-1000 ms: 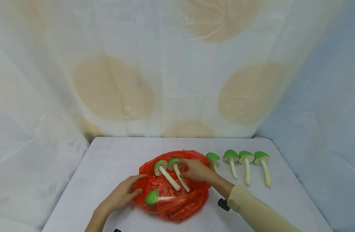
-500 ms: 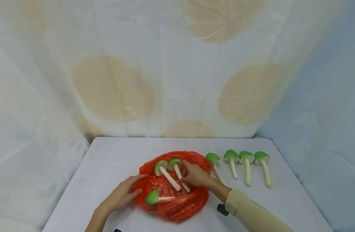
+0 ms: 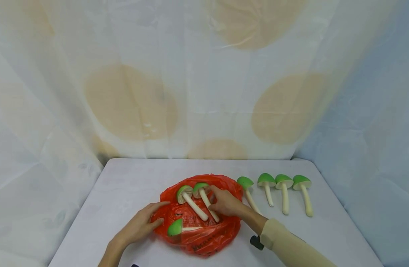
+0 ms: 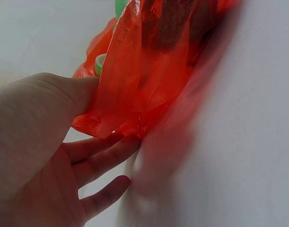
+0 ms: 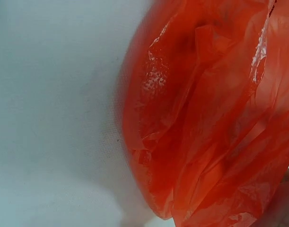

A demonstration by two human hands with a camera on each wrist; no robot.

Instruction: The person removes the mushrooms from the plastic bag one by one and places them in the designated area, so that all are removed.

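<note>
A red plastic bag lies spread open on the table, with three green-capped toy mushrooms in it. Two lie side by side at its back, a left one and a right one; the third mushroom lies sideways at the front. My left hand touches the bag's left edge, thumb and fingers extended and apart, as the left wrist view also shows. My right hand reaches in and holds the right-hand mushroom, index finger at the cap and thumb by the stem. In the right wrist view the bag hides most of that hand.
Several more green-capped mushrooms, among them one right beside the bag and one at the far right, form a row on the white table. Draped pale sheeting rises behind and on both sides.
My right hand has shifted very slightly, and its thumb sits a little lower along the mushroom's stem. My left hand, the bag and the mushrooms stay practically in place.
</note>
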